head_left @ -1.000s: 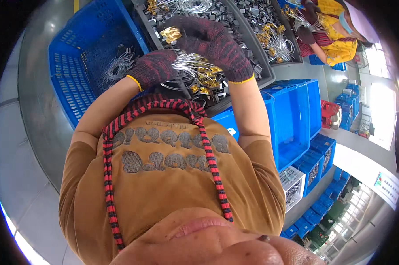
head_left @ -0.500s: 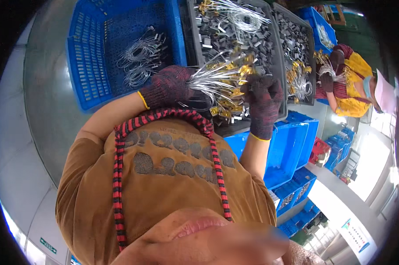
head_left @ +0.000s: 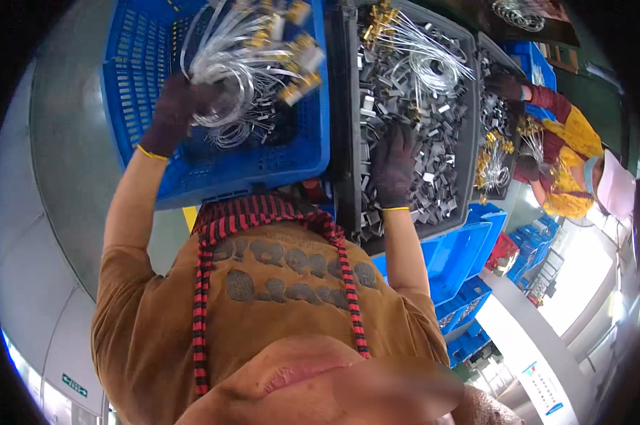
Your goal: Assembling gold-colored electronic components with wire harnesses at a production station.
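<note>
My left hand, in a dark knitted glove, grips a bundle of coiled silver wires with gold-coloured metal pieces at their ends. It holds them over the blue crate on the left, where more wire coils lie at the bottom. My right hand, gloved the same way, rests with stretched fingers on or just above the small dark metal pieces in the grey tray. Nothing shows in its fingers. Another wire bundle with gold-coloured ends lies in the tray's far part.
A second grey tray to the right holds similar pieces and wires. Beyond it a co-worker in yellow handles wires there. Blue bins stand by my right elbow, with more stacked behind.
My left hand has carried the wire bundle leftward from above the tray to above the blue crate. My right hand has come away from the bundle and opened over the metal pieces.
</note>
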Demonstrator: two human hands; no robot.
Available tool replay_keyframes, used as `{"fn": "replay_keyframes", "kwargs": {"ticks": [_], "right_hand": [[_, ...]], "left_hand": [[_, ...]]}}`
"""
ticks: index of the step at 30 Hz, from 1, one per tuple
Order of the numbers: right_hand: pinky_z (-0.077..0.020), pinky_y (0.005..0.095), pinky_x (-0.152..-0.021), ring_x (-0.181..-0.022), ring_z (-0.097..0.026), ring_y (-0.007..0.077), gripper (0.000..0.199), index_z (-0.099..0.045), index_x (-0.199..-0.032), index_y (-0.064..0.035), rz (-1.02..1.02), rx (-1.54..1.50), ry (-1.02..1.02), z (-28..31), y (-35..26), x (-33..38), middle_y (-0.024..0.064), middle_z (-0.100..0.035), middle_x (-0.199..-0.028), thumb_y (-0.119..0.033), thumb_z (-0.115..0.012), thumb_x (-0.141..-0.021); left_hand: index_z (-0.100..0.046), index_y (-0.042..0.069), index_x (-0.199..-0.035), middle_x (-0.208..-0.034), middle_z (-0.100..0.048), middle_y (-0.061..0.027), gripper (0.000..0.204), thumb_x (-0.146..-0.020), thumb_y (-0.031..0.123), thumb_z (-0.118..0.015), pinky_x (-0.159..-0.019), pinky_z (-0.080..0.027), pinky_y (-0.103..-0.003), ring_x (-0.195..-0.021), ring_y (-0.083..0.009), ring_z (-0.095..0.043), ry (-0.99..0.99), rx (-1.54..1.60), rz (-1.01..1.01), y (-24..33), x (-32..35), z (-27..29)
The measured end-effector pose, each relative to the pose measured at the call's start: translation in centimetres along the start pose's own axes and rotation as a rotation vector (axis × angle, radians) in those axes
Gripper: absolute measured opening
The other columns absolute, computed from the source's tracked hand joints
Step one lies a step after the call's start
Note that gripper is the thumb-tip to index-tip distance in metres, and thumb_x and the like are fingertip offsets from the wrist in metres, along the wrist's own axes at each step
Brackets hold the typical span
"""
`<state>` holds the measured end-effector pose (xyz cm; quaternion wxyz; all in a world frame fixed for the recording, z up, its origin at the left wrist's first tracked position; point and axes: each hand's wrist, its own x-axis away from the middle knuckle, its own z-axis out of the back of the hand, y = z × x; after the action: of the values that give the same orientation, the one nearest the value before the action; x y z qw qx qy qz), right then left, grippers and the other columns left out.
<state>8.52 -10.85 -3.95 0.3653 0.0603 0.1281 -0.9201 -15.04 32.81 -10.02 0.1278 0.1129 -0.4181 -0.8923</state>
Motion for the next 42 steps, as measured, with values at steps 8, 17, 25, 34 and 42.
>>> {"fn": "replay_keyframes", "kwargs": {"ticks": [8,17,25,34,42], "right_hand": [[-0.0439,0.0536,-0.106,-0.126,-0.052,0.0484,0.038,-0.06,-0.131,-0.0041,-0.171,-0.081,-0.1,-2.6,0.1,-2.7,0.0285,-0.053,-0.138,-0.019,-0.062,-0.096],[-0.0366,0.0533,-0.117,-0.14,-0.045,0.0471,0.041,-0.059,-0.138,-0.0024,-0.203,-0.058,-0.114,-4.5,2.0,-1.8,0.0283,-0.05,-0.147,-0.017,-0.058,-0.1],[-0.0403,0.0507,-0.114,-0.139,-0.048,0.0452,0.042,-0.06,-0.139,-0.0025,-0.242,-0.126,-0.079,-5.3,1.9,-1.9,0.0275,-0.051,-0.148,-0.015,-0.058,-0.099],[-0.0411,0.0513,-0.114,-0.138,-0.049,0.0457,0.042,-0.063,-0.136,-0.0036,-0.251,-0.096,-0.037,-5.4,1.9,-1.3,0.0267,-0.05,-0.148,-0.017,-0.062,-0.096],[-0.0411,0.0532,-0.113,-0.136,-0.05,0.046,0.043,-0.065,-0.134,-0.0053,-0.247,-0.02,-0.046,-4.6,1.7,-1.6,0.0274,-0.054,-0.145,-0.026,-0.062,-0.096]], "left_hand": [[-0.078,0.008,-0.111,-0.094,-0.077,-0.006,0.025,-0.093,0.024,-0.072,-0.073,-0.052,-0.034,-0.082,-0.018,-0.069,-0.047,0.482,0.744,-13.2,-11.0,0.3],[-0.058,0.005,-0.143,-0.143,-0.062,-0.0115,0.043,-0.11,0.032,-0.049,-0.112,-0.045,-0.036,-0.129,-0.0234,-0.059,-0.386,0.694,0.415,-34.4,-21.4,-11.0],[-0.054,0.01,-0.148,-0.135,-0.066,-0.0208,0.066,-0.098,0.053,-0.061,-0.11,-0.046,-0.043,-0.123,-0.0366,-0.064,-0.345,-0.407,0.285,-42.6,-23.5,-17.2],[-0.04,0.012,-0.158,-0.154,-0.051,-0.0227,0.103,-0.082,0.074,-0.069,-0.118,-0.038,-0.045,-0.142,-0.0387,-0.049,-0.297,-0.381,0.329,-35.0,-22.8,-13.2],[-0.039,0.007,-0.158,-0.158,-0.046,-0.0202,0.084,-0.095,0.055,-0.067,-0.124,-0.03,-0.04,-0.148,-0.0331,-0.042,-0.417,-0.191,0.305,-34.5,-21.8,-10.6]]}}
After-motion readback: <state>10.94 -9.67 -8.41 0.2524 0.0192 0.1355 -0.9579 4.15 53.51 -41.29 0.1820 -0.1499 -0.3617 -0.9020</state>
